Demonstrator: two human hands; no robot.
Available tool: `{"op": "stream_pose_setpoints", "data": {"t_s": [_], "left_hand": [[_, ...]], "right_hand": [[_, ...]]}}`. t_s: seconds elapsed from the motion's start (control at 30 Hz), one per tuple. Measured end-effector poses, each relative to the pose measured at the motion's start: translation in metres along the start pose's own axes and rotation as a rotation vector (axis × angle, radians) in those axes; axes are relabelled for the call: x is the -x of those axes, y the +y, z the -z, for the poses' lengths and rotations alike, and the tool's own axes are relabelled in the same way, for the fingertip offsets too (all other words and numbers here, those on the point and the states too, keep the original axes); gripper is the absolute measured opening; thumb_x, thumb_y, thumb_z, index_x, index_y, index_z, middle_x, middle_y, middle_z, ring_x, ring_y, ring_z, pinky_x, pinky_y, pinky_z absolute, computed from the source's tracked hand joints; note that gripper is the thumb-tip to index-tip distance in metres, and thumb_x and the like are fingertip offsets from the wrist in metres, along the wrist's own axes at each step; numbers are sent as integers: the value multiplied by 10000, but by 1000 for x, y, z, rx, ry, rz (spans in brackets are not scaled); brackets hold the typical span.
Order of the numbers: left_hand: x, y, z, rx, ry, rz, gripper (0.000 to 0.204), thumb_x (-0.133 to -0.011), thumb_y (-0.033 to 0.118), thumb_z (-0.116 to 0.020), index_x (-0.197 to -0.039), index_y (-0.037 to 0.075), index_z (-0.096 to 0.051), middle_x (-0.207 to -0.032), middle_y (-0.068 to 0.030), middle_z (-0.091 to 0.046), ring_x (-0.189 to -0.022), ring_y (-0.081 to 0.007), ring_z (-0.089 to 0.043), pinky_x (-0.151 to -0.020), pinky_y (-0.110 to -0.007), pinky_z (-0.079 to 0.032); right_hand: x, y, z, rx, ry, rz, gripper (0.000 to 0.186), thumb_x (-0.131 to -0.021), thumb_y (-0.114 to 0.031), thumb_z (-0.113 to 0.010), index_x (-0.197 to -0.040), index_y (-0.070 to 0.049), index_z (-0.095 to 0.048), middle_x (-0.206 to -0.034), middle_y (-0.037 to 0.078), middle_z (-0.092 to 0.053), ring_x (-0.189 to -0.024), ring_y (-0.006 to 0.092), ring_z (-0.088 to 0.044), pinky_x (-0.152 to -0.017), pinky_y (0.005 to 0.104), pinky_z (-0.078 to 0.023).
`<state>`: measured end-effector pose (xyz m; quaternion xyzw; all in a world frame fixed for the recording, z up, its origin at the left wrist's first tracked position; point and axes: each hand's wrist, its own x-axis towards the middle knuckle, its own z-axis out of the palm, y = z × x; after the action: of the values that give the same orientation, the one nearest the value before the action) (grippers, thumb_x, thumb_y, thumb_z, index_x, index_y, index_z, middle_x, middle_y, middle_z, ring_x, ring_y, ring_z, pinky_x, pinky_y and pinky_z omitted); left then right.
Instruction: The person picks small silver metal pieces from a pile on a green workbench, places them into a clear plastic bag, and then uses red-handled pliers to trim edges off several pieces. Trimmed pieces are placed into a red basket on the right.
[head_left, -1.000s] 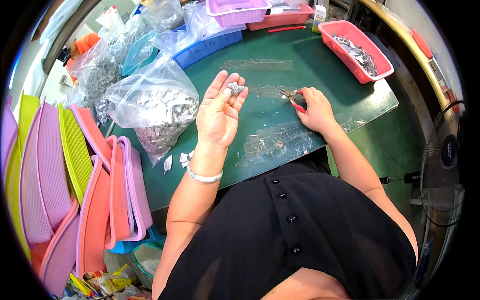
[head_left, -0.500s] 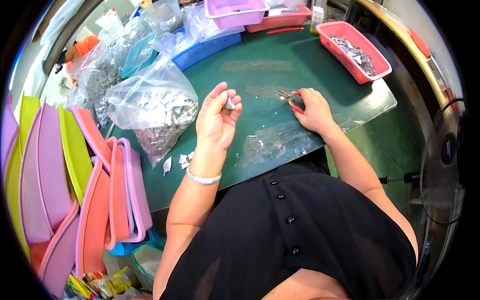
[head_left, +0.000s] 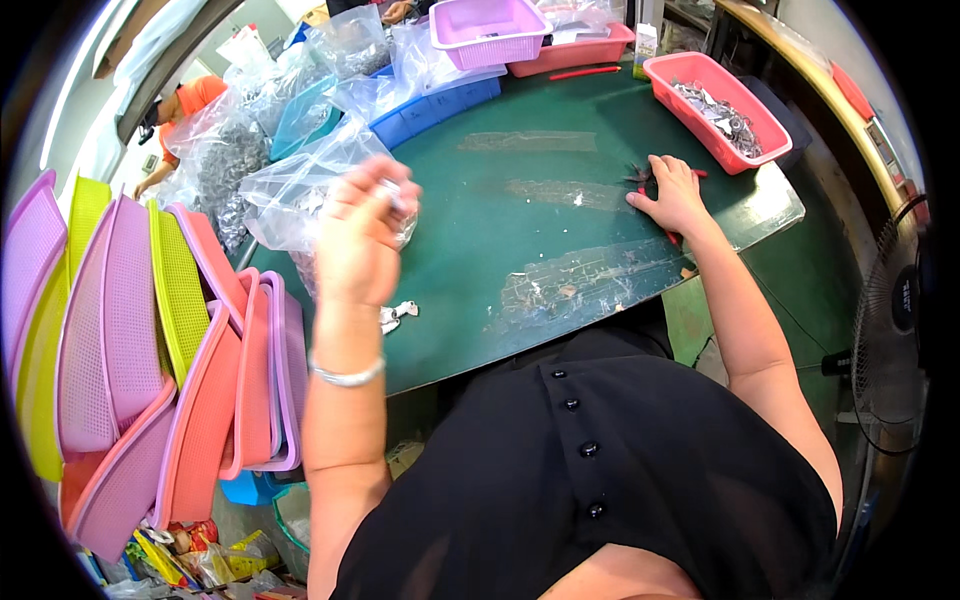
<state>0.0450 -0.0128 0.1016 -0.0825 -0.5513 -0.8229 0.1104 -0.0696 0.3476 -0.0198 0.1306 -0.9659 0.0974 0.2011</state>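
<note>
My left hand [head_left: 362, 235], smeared by motion, is raised over the left part of the green table. Its fingers are closed on a small silvery metal piece [head_left: 391, 190]. Behind that hand stands a clear plastic bag [head_left: 285, 205], whose contents are mostly hidden now. A few small whitish pieces [head_left: 400, 312] lie beside my left forearm. At the right, my right hand [head_left: 674, 195] rests over a pair of red-handled pliers [head_left: 672, 238], thumb and fingers apart. The pliers' handles are spread and stick out on either side of the hand; their jaws point left.
A pink basket [head_left: 770, 158] with metal pieces stands at the back right of the green table [head_left: 470, 250]. Purple and blue baskets [head_left: 440, 105] and filled bags line the back. Stacked plastic baskets [head_left: 110, 330] stand at left, a fan [head_left: 890, 310] at right. Someone in orange [head_left: 200, 95] is at far left.
My left hand has swung left toward the clear bag with the metal piece. My right hand has moved right with the pliers, which now lie under it on the table. The view has shifted slightly.
</note>
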Motion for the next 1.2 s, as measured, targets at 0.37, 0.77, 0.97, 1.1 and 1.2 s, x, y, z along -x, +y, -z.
{"op": "stream_pose_setpoints", "data": {"t_s": [0.37, 0.77, 0.97, 1.1, 1.2], "left_hand": [[-92, 82, 97, -1509, 103, 230, 235, -874, 169, -498, -983, -6, -611, -868, -52, -614, -792, -115, -547, -712, -255, -426], [-17, 86, 84, -1772, 238, -469, 498, -824, 359, -590, -1160, -4, -523, -1153, -181, -537, -1100, -285, -487, -934, -351, -359], [-5, 45, 100, -1558, 520, -500, 1063, -649, 456, -738, -1352, -69, -137, -1361, -300, -216, -1287, -389, -195, -1054, -440, -183], [1, 25, 108, -1361, 646, -441, 1065, -675, 406, -737, -1349, -96, -83, -1351, -297, -217, -1253, -373, -253, -1041, -431, -211], [21, 9, 109, -1258, 669, -531, 897, -780, 219, -675, -1386, -7, -53, -1371, -236, -234, -1226, -323, -334, -980, -381, -313]], "right_hand": [[15, -23, 14, -294, 39, 286, 334, -734, -150, -637, -1029, -14, -558, -1059, 143, -516, -1035, 306, -472, -897, 377, -389], [36, -35, 12, -408, -20, 445, 235, -741, -109, -610, -952, -12, -577, -971, 128, -553, -944, 308, -515, -830, 371, -417], [41, -24, 19, -440, -59, 420, 248, -723, -55, -603, -964, -6, -565, -1029, 129, -545, -998, 305, -502, -862, 368, -413], [30, -5, 9, -383, -14, 396, 245, -720, 8, -561, -965, -3, -563, -1034, 143, -538, -1019, 323, -491, -883, 371, -406], [20, -3, 13, -329, -50, 310, 261, -726, 1, -560, -987, -3, -558, -1060, 143, -529, -1035, 317, -488, -884, 366, -407]]}}
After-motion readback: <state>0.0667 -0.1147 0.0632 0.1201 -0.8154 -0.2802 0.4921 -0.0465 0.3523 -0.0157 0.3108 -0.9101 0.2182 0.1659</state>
